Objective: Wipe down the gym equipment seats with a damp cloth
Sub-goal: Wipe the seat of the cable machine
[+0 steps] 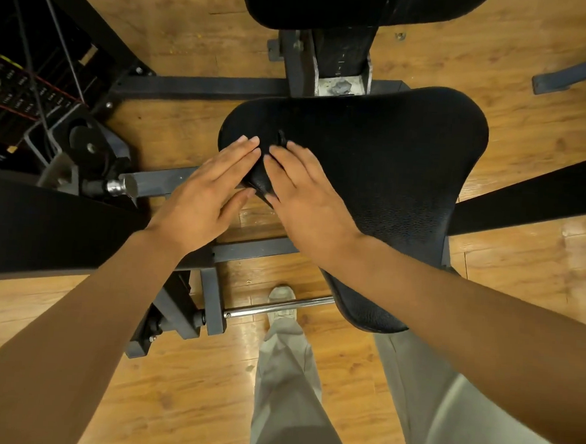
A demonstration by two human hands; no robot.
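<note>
With straight, close-set fingers of both the left hand [207,189] and right hand [305,197] pressed on the seat [374,165], no cloth is clearly seen, so grime may merely be smeared.

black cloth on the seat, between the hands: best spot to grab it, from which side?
Pinch the cloth at its raised fold near the seat's left front edge, coming from above. It lies bunched between the flat left hand and right hand; elsewhere it blends with the black pad, so its extent is unclear.

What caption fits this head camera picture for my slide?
Both hands, left hand and right hand, lie flat on the black seat of a gym machine above a wooden floor.
</note>
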